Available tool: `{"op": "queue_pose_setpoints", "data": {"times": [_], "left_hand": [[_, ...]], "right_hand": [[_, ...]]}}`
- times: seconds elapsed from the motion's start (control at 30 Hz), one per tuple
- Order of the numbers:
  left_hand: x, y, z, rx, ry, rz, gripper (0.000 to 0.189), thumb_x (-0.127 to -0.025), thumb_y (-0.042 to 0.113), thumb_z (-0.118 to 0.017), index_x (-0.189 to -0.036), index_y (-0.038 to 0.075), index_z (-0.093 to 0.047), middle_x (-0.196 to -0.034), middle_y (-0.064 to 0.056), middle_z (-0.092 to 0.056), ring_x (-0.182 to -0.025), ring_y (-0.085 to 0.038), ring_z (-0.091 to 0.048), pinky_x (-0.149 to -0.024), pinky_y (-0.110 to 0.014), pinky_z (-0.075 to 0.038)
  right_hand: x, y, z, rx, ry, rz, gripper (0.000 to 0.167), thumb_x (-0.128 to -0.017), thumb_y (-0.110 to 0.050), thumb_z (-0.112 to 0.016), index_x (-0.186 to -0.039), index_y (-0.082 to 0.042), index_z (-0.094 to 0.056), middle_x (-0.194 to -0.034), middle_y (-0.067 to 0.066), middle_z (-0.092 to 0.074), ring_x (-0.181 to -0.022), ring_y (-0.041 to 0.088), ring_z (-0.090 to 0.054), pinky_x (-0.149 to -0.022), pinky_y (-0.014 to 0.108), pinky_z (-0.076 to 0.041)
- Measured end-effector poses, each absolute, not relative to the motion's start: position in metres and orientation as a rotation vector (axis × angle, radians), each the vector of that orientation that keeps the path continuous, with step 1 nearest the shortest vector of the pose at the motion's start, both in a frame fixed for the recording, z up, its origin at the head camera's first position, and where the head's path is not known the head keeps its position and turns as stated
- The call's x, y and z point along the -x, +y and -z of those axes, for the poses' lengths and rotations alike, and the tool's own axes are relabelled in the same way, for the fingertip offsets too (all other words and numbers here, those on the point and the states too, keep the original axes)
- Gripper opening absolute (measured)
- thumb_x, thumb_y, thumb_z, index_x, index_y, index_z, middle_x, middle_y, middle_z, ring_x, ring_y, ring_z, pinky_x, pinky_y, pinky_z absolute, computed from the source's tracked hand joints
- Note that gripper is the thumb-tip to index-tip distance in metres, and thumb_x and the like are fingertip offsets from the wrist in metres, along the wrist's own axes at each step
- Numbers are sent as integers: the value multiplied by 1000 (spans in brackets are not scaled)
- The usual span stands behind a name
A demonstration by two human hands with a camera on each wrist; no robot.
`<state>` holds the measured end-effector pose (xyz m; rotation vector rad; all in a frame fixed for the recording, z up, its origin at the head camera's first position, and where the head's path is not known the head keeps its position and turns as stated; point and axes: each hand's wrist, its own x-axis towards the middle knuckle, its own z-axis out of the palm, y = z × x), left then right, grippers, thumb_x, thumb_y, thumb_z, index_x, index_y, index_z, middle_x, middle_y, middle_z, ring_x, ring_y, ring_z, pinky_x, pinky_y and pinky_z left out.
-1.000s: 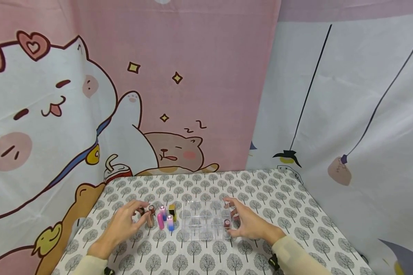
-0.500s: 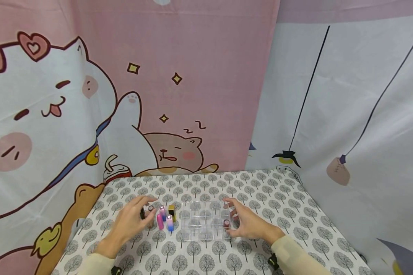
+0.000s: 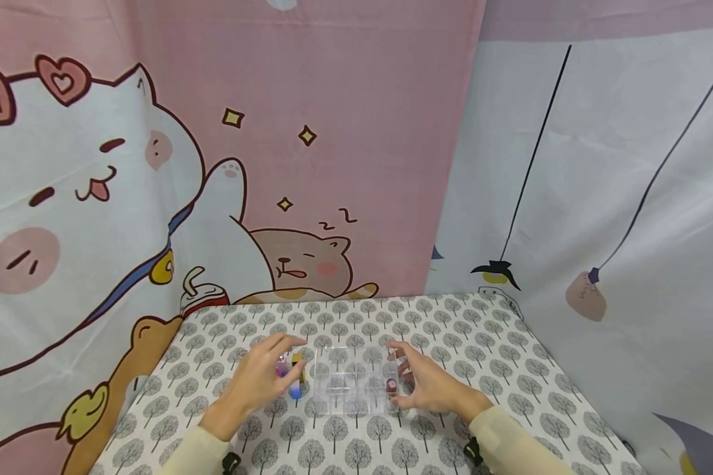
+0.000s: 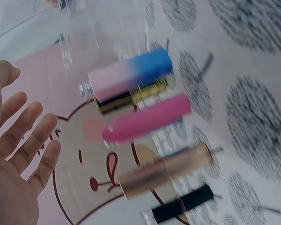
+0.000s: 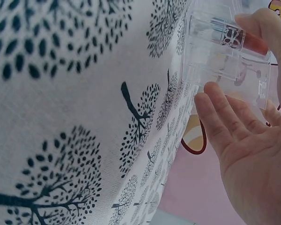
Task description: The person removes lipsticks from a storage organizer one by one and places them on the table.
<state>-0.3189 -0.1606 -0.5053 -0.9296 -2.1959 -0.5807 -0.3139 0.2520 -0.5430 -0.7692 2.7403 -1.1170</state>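
My left hand (image 3: pixel 267 371) hovers over a group of upright lipstick tubes, fingers spread and holding nothing. In the left wrist view, a pink-and-blue tube (image 4: pixel 131 72), a black-and-gold tube (image 4: pixel 126 99), a bright pink tube (image 4: pixel 147 121), a rose-gold tube (image 4: pixel 166 171) and a black tube (image 4: pixel 183 205) stand apart from that hand (image 4: pixel 21 140). My right hand (image 3: pixel 424 382) grips the right end of a clear divided organizer (image 3: pixel 335 374), thumb on the near side, fingers on the far side. One red tube (image 5: pixel 254 43) stands in its right-hand compartment.
A tree-print cloth (image 3: pixel 356 455) covers the table. Behind it hangs a cartoon curtain (image 3: pixel 356 132), and a pale curtain (image 3: pixel 630 198) runs along the right. The organizer stands between the two hands, to the right of the tubes.
My left hand has moved rightward from the brown tubes at the left to above the pink-and-blue and black-and-gold ones. The right hand and organizer have stayed put.
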Motion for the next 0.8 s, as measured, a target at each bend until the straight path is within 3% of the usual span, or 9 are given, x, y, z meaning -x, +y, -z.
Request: {"op": "queue_pose_setpoints", "data": {"times": [0.1,0.23,0.3,0.63,0.8], "left_hand": [[319,-149,504,963,-2221,571,44,-93,21,-98,-133,14,-81,-124,-2,-83,-79,-3,-70,-78,-25,-69],[318,-137,503,1004,-2258,557,46,-95,26,-96,-136,13,-81,-126,-2,-83,-103,-16,-81,-89,-34,-74],[318,-131,502,1026,-2267,562,49,-95,29,-96,-138,13,-80,-128,-2,-82,-108,-19,-81,-91,-35,-74],[318,-99,505,1159,-2408,717,63,-94,34,-98,-149,17,-73,-138,0,-77,-118,-20,-80,-104,-35,-72],[314,-82,506,1213,-2499,750,68,-97,37,-98,-156,20,-69,-138,0,-76,-117,-22,-79,-99,-33,-72]], "right_hand": [[315,252,542,774,2737,1119,118,-87,-30,-105,-180,-32,-32,-164,14,-62,-127,20,-72,-107,44,-70],[315,254,542,780,2727,1122,116,-87,-32,-104,-179,-34,-32,-163,14,-62,-127,20,-72,-107,41,-71],[315,254,542,784,2727,1132,116,-87,-32,-104,-178,-33,-32,-162,14,-63,-127,21,-72,-107,40,-71],[317,254,544,791,2753,1143,117,-86,-28,-105,-177,-25,-31,-160,13,-64,-125,19,-73,-107,38,-70],[316,255,546,824,2743,1158,117,-86,-26,-105,-176,-24,-31,-159,16,-64,-124,18,-74,-107,39,-71]]}}
